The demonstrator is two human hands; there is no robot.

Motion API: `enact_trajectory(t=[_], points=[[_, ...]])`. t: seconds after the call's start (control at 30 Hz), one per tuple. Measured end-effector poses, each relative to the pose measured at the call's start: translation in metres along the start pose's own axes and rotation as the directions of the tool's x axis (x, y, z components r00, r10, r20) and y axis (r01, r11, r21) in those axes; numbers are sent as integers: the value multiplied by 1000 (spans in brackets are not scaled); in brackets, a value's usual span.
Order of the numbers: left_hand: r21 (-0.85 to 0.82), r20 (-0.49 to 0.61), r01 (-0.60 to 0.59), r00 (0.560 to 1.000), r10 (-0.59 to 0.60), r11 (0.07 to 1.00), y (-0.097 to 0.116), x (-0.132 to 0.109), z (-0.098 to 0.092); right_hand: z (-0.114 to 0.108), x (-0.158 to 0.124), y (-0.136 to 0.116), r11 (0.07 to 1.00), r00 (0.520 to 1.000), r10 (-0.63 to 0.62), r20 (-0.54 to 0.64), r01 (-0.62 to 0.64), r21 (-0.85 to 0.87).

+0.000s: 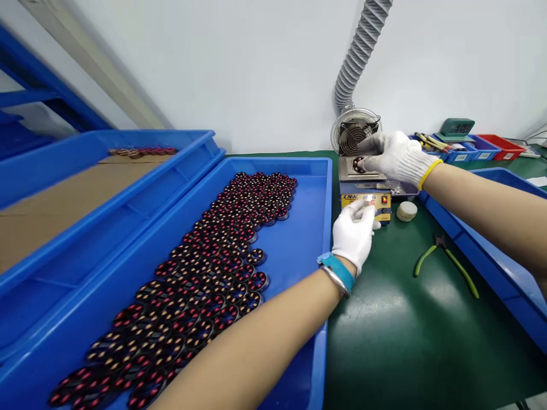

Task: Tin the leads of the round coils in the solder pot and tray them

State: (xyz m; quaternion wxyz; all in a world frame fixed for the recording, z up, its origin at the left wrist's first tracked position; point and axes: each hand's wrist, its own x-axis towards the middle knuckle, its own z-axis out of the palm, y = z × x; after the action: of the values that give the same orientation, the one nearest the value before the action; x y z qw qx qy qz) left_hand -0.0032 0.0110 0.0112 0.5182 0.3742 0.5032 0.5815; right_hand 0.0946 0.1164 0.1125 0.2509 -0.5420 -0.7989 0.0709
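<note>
Ring (358,165) at the machine's metal top; right hand (392,156) looks clamped on it, thumb and fingers at the edge. Best: light rim grip, glove clear of metal. Left hand (354,230) at near side of machine (347,199), fingers bent, can't tell if holding; keep panel unblocked. Fan (356,138) far side. Tray (314,167) with rings (222,245) left; cutters (440,242) right, on surface (384,341).

White wall (265,74), pale slanting beam (89,62), blue frame (29,98) at left, glossy green tabletop (384,341)
</note>
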Motion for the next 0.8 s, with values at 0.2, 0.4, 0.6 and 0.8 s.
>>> enact_trajectory(t=[0.2,0.4,0.6,0.8], points=[[-55,-52,-68,997,65,996,6,-1,-2,14,-53,3,991,981,34,189,-57,119],[-38,4,-19,1000,20,999,3,-1,-1,15,-58,29,874,892,18,451,-232,426],[18,58,37,998,-38,999,-1,0,0,14,-29,28,761,899,86,429,-337,554],[132,184,76,978,-100,988,-8,-5,2,20,27,28,958,976,198,91,-212,194]])
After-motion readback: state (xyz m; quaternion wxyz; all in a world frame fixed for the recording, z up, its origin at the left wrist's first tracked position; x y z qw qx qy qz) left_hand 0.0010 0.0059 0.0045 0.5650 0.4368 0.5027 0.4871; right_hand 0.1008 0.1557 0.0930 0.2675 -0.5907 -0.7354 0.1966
